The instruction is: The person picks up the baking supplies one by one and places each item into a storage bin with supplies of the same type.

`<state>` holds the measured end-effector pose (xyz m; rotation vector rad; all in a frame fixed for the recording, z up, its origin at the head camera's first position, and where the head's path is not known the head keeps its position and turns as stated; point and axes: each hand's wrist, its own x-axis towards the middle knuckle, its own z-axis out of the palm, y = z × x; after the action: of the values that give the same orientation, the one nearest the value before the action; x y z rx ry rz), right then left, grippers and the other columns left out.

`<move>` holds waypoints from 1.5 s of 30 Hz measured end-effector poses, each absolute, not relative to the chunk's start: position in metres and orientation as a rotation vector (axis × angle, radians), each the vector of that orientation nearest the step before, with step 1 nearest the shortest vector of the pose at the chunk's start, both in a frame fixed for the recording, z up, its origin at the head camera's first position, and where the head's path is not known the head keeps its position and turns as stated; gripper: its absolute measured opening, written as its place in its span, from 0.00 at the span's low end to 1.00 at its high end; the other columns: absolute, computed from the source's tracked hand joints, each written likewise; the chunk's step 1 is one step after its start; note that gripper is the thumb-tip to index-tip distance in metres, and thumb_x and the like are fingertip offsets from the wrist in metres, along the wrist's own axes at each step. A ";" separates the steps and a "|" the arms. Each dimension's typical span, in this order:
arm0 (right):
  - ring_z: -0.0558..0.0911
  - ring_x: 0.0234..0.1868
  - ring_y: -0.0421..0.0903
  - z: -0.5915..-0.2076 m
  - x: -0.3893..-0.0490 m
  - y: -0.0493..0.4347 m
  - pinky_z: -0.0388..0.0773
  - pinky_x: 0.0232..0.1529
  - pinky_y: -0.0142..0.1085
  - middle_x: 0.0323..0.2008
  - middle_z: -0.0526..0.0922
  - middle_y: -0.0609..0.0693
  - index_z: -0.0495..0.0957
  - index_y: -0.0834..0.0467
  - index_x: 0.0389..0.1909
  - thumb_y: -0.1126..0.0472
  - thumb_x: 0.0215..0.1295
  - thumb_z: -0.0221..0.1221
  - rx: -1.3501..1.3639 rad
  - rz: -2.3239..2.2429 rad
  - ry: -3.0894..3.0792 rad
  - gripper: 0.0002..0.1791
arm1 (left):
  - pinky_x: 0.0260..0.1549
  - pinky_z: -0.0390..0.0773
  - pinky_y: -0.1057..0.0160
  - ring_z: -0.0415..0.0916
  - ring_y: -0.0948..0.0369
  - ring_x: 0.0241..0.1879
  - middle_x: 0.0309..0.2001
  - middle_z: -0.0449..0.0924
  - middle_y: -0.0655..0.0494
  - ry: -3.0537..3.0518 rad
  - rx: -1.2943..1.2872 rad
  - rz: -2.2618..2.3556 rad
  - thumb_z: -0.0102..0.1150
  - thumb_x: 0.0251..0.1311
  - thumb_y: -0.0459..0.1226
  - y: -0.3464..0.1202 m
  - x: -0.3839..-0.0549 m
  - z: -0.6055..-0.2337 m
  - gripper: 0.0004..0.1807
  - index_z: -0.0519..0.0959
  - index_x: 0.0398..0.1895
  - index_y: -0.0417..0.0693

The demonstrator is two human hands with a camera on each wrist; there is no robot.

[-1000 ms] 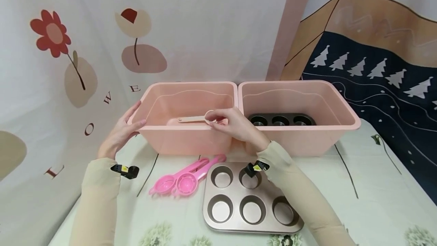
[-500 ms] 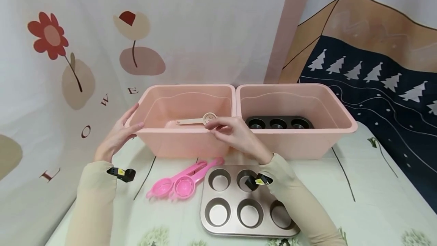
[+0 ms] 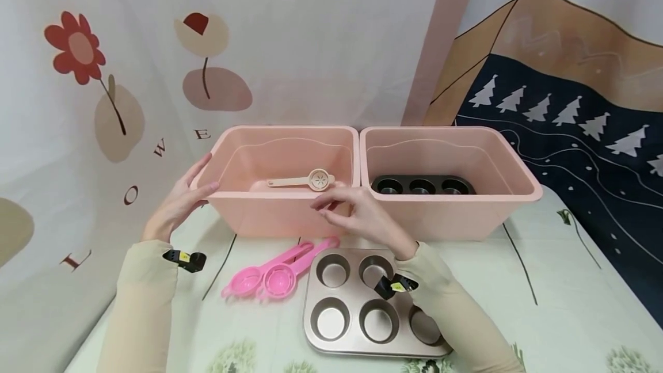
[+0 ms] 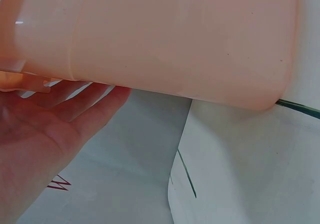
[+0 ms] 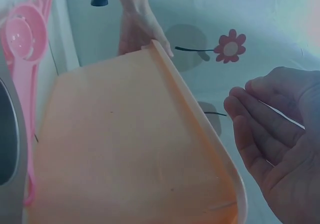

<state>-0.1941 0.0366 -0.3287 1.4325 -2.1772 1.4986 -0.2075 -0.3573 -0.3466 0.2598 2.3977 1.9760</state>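
Observation:
A cream egg separator (image 3: 318,179) with a long handle lies in the left pink bin (image 3: 279,214). My right hand (image 3: 357,214) is in front of that bin's rim near its right end, fingers loosely bent and holding nothing; the right wrist view also shows bare fingertips. At the bin's left end, my left hand (image 3: 178,200) rests against the rim and outer wall, its fingers mostly straight. Two pink egg separators (image 3: 279,281) lie on the table, partly overlapping. Beside them sits a metallic muffin tin (image 3: 354,307), partly covered by my right forearm.
A right pink bin (image 3: 440,217) stands against the left one, with a dark muffin tin (image 3: 422,184) inside it. A printed cloth (image 3: 321,45) hangs behind the bins. The table has a pale patterned cover (image 3: 518,327).
My right hand has let go of the cream egg separator and drawn back toward the front of the bin, leaving it inside. The left hand stays at the bin's end.

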 end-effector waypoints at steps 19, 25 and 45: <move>0.80 0.38 0.35 -0.362 -0.191 0.022 0.78 0.38 0.34 0.36 0.85 0.47 0.84 0.60 0.41 0.70 0.61 0.61 1.488 1.503 -2.269 0.09 | 0.42 0.75 0.71 0.64 0.62 0.53 0.68 0.47 0.38 2.372 0.227 2.000 0.53 0.67 0.31 -0.358 -0.205 -0.348 0.43 0.43 0.78 0.60; 0.80 0.36 0.35 -0.372 -0.190 0.016 0.79 0.38 0.35 0.37 0.85 0.48 0.84 0.58 0.41 0.69 0.61 0.60 1.448 1.565 -2.383 0.10 | 0.42 0.76 0.70 0.64 0.60 0.54 0.68 0.46 0.38 2.365 0.231 2.006 0.53 0.67 0.31 -0.358 -0.207 -0.349 0.43 0.43 0.78 0.60; 0.79 0.40 0.35 -0.394 -0.193 0.003 0.77 0.45 0.35 0.39 0.85 0.50 0.84 0.59 0.42 0.67 0.60 0.61 1.494 1.525 -2.512 0.10 | 0.41 0.77 0.69 0.64 0.58 0.55 0.67 0.48 0.40 2.321 0.265 2.058 0.53 0.67 0.30 -0.356 -0.211 -0.348 0.43 0.44 0.78 0.58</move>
<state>-0.1926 0.0032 -0.3944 1.4941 -2.5117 1.5248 -0.2110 -0.3563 -0.3475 0.2654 2.3211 2.0577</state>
